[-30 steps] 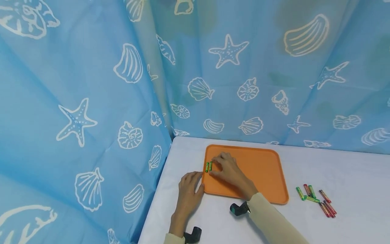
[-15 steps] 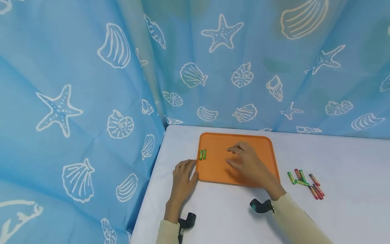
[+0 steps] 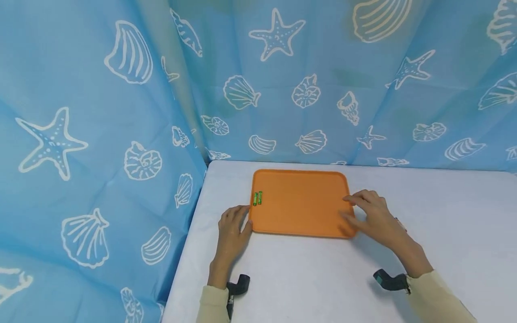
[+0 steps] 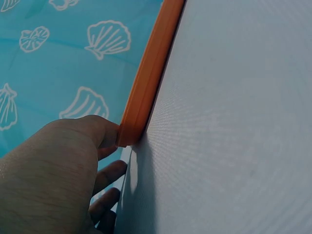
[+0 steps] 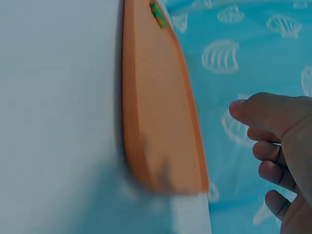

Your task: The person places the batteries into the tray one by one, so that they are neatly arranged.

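Note:
Two green batteries (image 3: pixel 257 198) lie side by side near the left edge of an orange tray (image 3: pixel 303 202). My left hand (image 3: pixel 232 231) rests at the tray's left edge, its thumb touching the front left corner (image 4: pixel 130 134) in the left wrist view. My right hand (image 3: pixel 375 217) hovers over the tray's right edge, thumb and fingers apart, with nothing between them. In the right wrist view the right hand (image 5: pixel 282 141) is bare too, and a green battery (image 5: pixel 158 15) shows at the tray's far end. A small bit of a battery (image 3: pixel 400 223) peeks out behind the right hand.
The tray lies on a white-covered table (image 3: pixel 303 273). A blue curtain (image 3: pixel 274 89) with white shell and starfish prints hangs behind the table and along its left side. Each wrist carries a black camera mount (image 3: pixel 389 280).
My right hand has left the green batteries and moved right, past the tray's right edge. It now hides most of the loose red and green batteries. The left hand stays at the tray.

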Available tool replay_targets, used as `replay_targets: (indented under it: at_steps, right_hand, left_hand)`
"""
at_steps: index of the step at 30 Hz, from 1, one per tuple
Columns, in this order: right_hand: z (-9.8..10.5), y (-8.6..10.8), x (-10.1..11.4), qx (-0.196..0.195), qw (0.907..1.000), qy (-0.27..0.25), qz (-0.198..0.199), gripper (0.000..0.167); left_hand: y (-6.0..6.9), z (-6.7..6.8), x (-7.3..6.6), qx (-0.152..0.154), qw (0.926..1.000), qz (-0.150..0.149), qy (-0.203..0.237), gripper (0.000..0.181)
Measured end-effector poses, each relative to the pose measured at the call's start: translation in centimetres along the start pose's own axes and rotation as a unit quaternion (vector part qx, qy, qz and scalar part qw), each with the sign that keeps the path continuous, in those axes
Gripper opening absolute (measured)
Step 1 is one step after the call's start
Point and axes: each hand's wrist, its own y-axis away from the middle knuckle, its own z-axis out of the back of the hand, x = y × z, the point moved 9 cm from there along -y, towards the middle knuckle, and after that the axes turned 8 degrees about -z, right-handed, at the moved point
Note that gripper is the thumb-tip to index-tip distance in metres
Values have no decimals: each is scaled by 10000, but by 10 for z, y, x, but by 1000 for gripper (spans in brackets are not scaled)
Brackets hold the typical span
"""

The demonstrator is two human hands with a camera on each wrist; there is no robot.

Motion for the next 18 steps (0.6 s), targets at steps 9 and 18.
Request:
replay_targets:
  at_steps: [9,18]
  right_hand:
    - [11,28,-50,643,9936,514,-780,46]
    - [0,43,-80,1399,9778,739,-1372,49]
  left_hand:
    - [-2,0,-3,-73,9998,-168,23,42]
    - [0,3,-2,-71,9999,-138,-35,43]
